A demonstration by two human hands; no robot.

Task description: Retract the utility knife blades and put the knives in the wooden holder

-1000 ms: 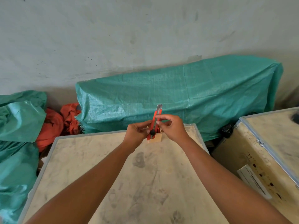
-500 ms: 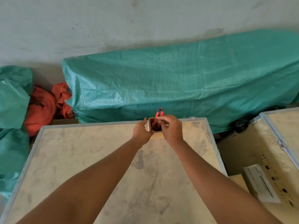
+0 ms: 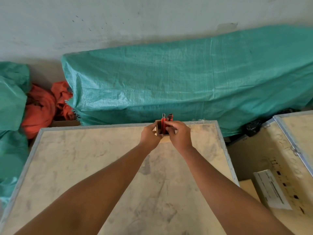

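Observation:
A small wooden holder [image 3: 158, 127] stands near the far edge of the plywood crate top [image 3: 105, 167]. Two red utility knives stand upright inside it: one [image 3: 163, 121] in the middle and another [image 3: 169, 117] just to its right, black ends up, no blade showing. My left hand [image 3: 149, 135] grips the holder's left side. My right hand [image 3: 180, 134] covers the holder's right side, its fingertips pinched on the right-hand knife. The holder's lower part is hidden behind my hands.
A green tarp-covered bundle [image 3: 186, 78] lies behind the crate against a grey wall. Orange cloth [image 3: 42, 107] and more green tarp [image 3: 11, 102] sit at left. A second open crate [image 3: 288, 158] with a white box [image 3: 271, 189] stands at right.
A second ago I held the knife raised with its blade out. The blade went in, and the knife came down into the holder beside the other one.

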